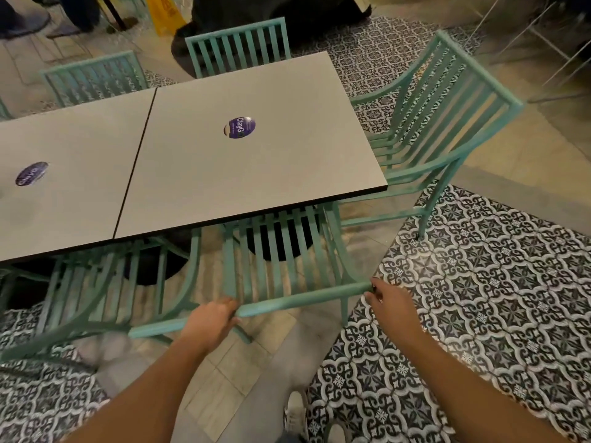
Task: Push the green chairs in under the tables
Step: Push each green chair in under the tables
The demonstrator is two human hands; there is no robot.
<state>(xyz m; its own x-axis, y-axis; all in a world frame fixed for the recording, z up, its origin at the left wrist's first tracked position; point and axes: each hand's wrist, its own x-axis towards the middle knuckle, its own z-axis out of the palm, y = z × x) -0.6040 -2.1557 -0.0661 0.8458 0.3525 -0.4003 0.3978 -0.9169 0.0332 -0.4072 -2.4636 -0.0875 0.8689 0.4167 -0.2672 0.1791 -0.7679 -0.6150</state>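
A green slatted chair (287, 251) stands at the near edge of the right grey table (256, 161), its seat partly under the tabletop. My left hand (211, 321) grips the left end of its top rail and my right hand (388, 298) grips the right end. Another green chair (105, 282) stands to its left at the left grey table (64, 174), its seat partly under that table. A third green chair (441, 123) stands angled at the right table's end, only slightly under it.
Two more green chairs (240, 46) (96, 78) stand along the tables' far side. Patterned black and white tiles (479, 298) cover the floor to the right. A yellow floor sign (164, 11) and people's feet (25, 24) are at the top left.
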